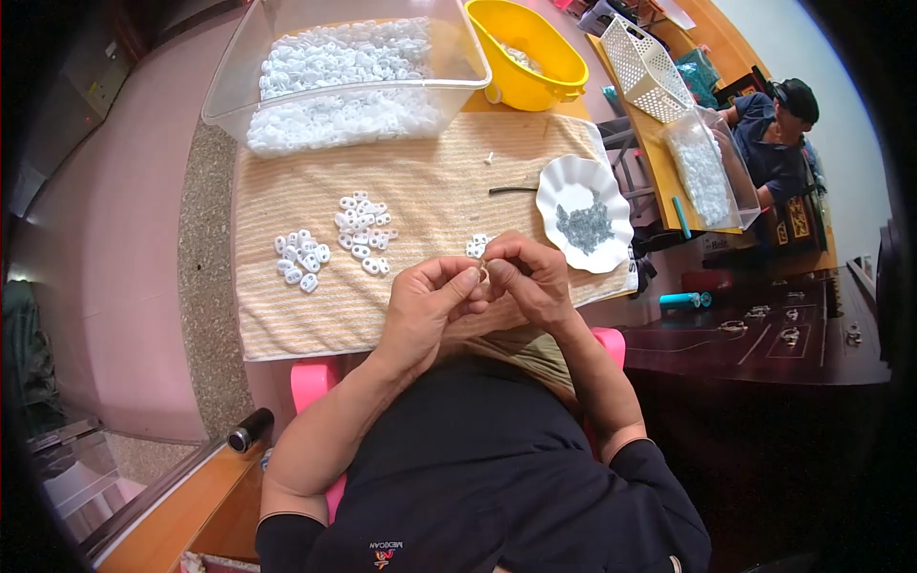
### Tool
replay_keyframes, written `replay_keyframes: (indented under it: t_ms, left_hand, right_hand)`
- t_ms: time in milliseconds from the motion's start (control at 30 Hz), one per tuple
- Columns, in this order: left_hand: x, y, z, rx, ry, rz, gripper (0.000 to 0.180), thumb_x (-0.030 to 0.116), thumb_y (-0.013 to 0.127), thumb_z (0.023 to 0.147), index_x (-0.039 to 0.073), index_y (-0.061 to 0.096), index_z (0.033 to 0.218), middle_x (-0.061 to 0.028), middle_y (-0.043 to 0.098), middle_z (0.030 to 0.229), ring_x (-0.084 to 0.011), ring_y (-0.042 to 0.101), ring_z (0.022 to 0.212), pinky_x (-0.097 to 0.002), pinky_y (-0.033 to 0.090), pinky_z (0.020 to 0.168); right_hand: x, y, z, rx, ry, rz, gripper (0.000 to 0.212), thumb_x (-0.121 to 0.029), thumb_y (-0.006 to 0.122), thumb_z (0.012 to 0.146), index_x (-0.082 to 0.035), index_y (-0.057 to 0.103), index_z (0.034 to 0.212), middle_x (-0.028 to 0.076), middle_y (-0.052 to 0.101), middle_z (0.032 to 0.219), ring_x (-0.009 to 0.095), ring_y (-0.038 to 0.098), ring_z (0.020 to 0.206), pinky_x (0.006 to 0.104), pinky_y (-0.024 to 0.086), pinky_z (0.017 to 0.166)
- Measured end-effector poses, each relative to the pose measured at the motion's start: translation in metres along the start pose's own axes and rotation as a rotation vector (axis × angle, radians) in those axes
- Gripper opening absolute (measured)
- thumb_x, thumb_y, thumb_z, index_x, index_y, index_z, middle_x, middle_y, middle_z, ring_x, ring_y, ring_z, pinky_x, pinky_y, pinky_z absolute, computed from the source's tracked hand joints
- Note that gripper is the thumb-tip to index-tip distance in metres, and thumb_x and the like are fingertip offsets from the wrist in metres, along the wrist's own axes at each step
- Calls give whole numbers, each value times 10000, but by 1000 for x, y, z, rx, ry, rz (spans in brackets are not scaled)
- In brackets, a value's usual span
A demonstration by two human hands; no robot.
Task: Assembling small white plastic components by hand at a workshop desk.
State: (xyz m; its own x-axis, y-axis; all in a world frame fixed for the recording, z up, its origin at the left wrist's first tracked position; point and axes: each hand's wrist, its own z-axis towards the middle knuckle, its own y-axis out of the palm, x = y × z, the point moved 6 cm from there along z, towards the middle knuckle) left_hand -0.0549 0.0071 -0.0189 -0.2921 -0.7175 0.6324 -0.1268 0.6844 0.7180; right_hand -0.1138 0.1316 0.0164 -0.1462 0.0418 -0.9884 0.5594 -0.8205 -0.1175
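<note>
My left hand point(429, 304) and my right hand point(535, 286) meet over the near edge of the towel-covered table point(430, 205). The fingertips of both are pinched together around something small and pale that is mostly hidden. Just beyond them lie a few small white plastic pieces with two holes point(477, 245). To the left are two loose piles of similar white pieces, one nearer point(301, 260) and one farther point(364, 227). On the right, a white wavy-rimmed plate point(559, 177) holds a heap of tiny dark grey bits point(586, 229).
A thin black rod point(512, 190) lies beside the plate. At the back stand a clear bin point(468, 84) of white pieces and a yellow tub point(564, 81). Another table at right holds a perforated basket point(642, 69) and a clear bin point(745, 186); a person point(772, 143) sits behind.
</note>
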Motion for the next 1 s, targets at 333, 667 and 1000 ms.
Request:
replay_keyframes:
  t_ms: [333,667,1000]
  left_hand:
    - [2,-1,1,20,25,-24,163,13,623,884,-21,600,1042,-100,667,898,-147,660,787,-251,572,738]
    - [3,-6,2,54,48,-43,161,5,640,868,-27,598,1020,-107,667,882,-151,662,776,-254,574,731]
    - [2,-8,2,84,47,-36,160,-3,640,864,-24,595,1016,-107,664,878,-153,665,778,-252,578,733]
  right_hand:
    - [19,-3,-4,61,46,124,88,-8,559,930,40,590,996,77,580,943,84,557,663,212,477,593]
    - [19,3,-5,70,78,162,87,-22,574,927,39,598,984,72,582,951,75,554,685,204,471,600]
    - [20,3,-5,50,43,101,83,-24,581,924,42,602,969,72,584,941,73,556,683,203,470,588]
